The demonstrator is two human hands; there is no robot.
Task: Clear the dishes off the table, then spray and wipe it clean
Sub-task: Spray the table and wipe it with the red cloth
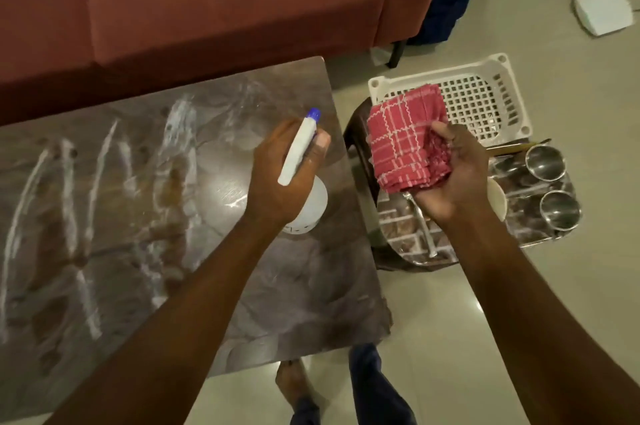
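There, my left hand (277, 178) curled round the white spray bottle (299, 147) at the centre of the frame, above the streaked table (121, 216) filling the lower left; my right hand (457, 175) clutched the folded red checked cloth (401, 144) right of centre, over the steel tray (519, 216) holding cups (545, 166).

Bench (138, 216): brown marbled top, white-streaked. Spray bottle (298, 150): white, blue nozzle, tilted above Bench. Cloth (398, 144): red-white check, folded. Steel cups (545, 163): two, beside Bench, on tray (526, 230).
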